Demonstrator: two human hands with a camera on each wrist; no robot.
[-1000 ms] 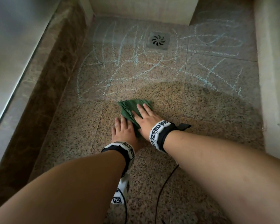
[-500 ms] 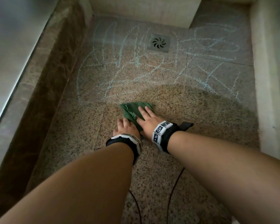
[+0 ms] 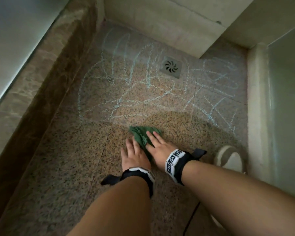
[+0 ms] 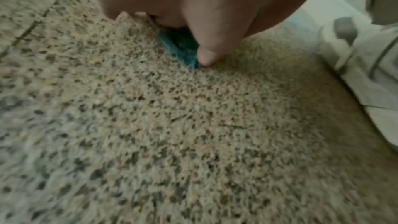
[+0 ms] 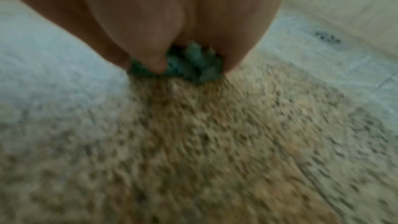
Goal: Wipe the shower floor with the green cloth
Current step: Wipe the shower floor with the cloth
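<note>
green cloth (image 3: 144, 136) lies bunched mid-floor, right hand (image 3: 157, 144) pressing it with flat spread fingers, left hand (image 3: 134, 155) flat alongside. wiping step under way; chalk marks (image 3: 143, 86) toward 12 o'clock need the next strokes.

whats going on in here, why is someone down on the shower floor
A person is wiping the shower floor with a green cloth. The right hand presses flat on the bunched cloth, and the left hand lies flat beside it, touching the cloth's edge. The near part of the floor looks darker and free of marks, while pale blue chalk scribbles cover the far part around the drain. A light-coloured shoe stands by the right wall.
</note>
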